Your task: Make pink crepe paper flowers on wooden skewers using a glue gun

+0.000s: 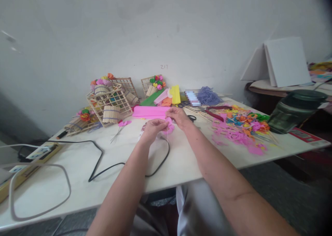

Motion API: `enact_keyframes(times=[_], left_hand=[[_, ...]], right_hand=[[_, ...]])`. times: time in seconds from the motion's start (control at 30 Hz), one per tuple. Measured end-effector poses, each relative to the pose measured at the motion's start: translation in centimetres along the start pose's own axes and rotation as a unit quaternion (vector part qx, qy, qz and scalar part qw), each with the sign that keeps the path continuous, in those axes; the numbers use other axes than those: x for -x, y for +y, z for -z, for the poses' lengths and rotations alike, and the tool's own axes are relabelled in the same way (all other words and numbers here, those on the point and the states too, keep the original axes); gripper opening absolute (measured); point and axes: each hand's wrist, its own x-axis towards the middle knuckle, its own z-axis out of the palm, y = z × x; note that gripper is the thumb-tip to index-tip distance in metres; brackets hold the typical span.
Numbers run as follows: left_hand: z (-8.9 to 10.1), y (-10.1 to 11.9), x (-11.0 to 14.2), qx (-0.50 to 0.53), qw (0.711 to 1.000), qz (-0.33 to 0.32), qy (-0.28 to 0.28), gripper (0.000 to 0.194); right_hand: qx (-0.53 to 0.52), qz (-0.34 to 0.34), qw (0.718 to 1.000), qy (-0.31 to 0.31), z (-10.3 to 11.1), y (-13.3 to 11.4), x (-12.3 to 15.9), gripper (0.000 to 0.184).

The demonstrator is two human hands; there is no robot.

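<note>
Close together over the middle of the table, my left hand (155, 126) and my right hand (177, 116) are both closed in a pinch. Between them is a pink paper petal (169, 121), gripped by the fingertips of each. A thin pale stem or wire hangs down below the petal. More pink paper pieces (170, 129) show just under my fingers. Behind my hands lies a folded strip of bright pink crepe paper (149, 112). To the left rest pink petals on thin wires (123, 124). Black-handled scissors (192, 118) lie partly hidden beyond my right wrist.
Stick-bundle pots and lattice frames with paper flowers (110, 104) stand at the back left. A black cable (97, 160) crosses the table from a power strip (28, 167). Colourful paper scraps (241, 127), red-handled pliers (215, 113) and a dark green jar (293, 111) are at the right.
</note>
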Motion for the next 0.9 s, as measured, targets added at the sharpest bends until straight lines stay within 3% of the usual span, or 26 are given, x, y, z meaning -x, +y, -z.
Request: enact_keyframes(times=[0.43,0.7,0.9], left_hand=[[0.07,-0.03,-0.02,-0.01,1.0,0.003,0.001,0.026],[0.55,-0.27,-0.36,-0.002,0.999,-0.028,0.044,0.024],[0.84,-0.67,-0.58,0.008,0.999,-0.03,0.038,0.025]], right_hand=[[-0.015,0.0,1.0,0.008,-0.07,0.13,-0.01,0.022],[-0.016,-0.049,0.997,-0.053,0.0,0.22,0.08,0.02],[-0.007,-0.06,0.994,-0.088,0.04,0.47,0.17,0.012]])
